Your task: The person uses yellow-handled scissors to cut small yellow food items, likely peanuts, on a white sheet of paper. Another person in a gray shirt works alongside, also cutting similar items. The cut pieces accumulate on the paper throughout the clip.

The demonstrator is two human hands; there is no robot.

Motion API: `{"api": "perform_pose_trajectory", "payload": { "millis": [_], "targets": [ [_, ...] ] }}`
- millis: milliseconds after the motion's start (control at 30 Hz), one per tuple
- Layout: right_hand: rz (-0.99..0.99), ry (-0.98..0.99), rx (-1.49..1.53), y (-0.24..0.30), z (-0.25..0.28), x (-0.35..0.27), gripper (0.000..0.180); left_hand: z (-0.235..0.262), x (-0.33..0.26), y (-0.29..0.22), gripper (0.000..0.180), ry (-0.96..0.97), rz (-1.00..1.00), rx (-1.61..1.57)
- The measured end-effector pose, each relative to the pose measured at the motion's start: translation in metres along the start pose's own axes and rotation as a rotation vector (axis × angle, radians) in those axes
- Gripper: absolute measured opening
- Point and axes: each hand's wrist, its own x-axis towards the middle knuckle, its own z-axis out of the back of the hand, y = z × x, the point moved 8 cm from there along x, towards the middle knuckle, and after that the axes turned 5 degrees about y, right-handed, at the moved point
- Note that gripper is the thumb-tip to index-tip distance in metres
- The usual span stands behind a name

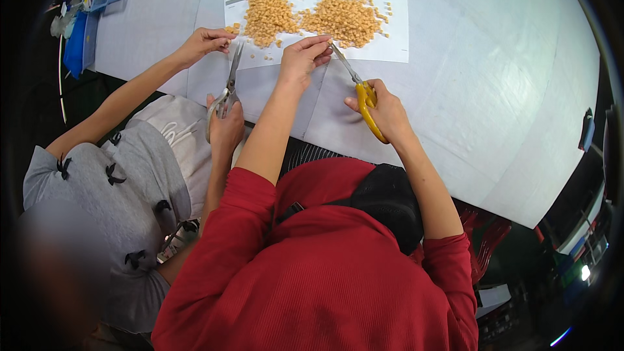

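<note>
By the white desk's (507, 91) near edge, the right hand (386, 110) grips yellow-handled metal scissors (361, 97); the left hand (303, 62) is pinched closed.

The right hand (388, 112) holds yellow-handled scissors (361, 101) near cubes (344, 19).

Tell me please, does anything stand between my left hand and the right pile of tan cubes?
Nothing visible does. Your left hand is close to the near edge of that pile; the yellow-handled scissors in your right hand point toward its fingertips.
</note>
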Motion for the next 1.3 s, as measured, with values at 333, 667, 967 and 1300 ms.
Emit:
{"api": "perform_pose_trajectory", "payload": {
  "millis": [333,667,967,1300],
  "targets": [
    [0.029,-0.066,-0.026,0.001,0.015,-0.001,0.068,-0.014,0.006,-0.021,0.024,0.065,-0.07,0.263],
    [-0.05,-0.162,0.03,-0.011,0.04,0.001,0.067,-0.048,-0.005,-0.026,0.014,-0.097,-0.421,1.025],
    [-0.098,-0.121,0.116,-0.023,0.046,-0.014,0.067,-0.077,-0.02,-0.028,0.012,-0.231,-0.668,1.426],
    [-0.001,-0.117,-0.023,-0.009,0.035,-0.026,0.067,-0.046,-0.016,0.007,0.021,-0.055,0.097,-0.115]
  ]
}}
